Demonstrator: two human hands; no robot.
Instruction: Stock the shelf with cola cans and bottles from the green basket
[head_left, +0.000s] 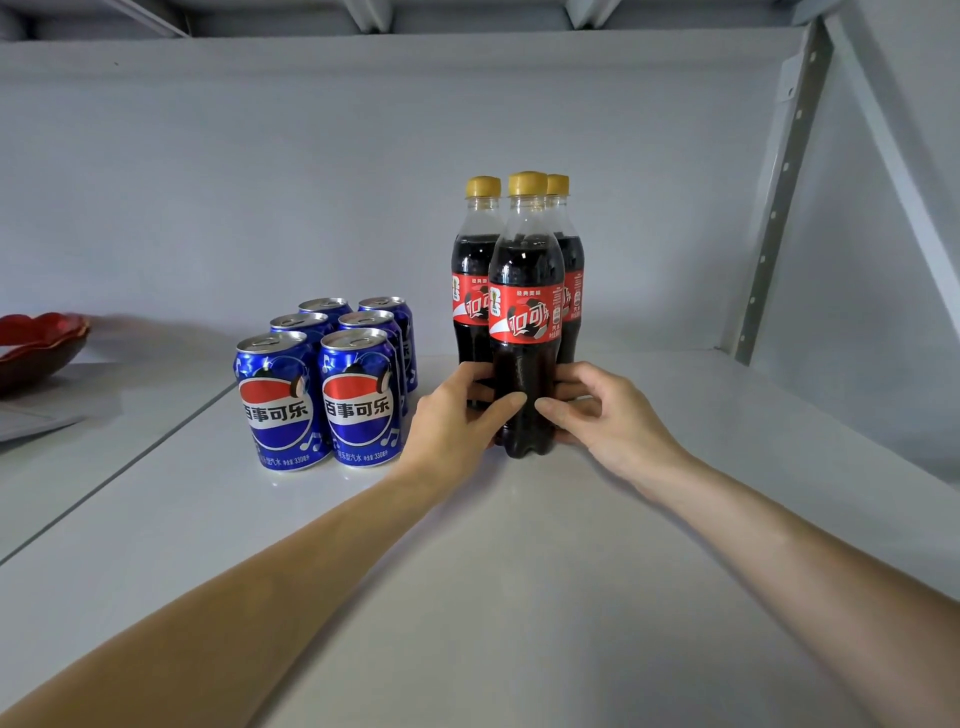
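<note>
I have both hands curled round the base of the front cola bottle (525, 332), left hand (457, 415) and right hand (597, 410), fingertips almost meeting across it. It stands upright on the white shelf (519, 571), just in front of two more yellow-capped bottles (480, 270), right of the six blue Pepsi cans (332, 374). I should square it gently against those behind, label forward, then release evenly so it doesn't tip.
</note>
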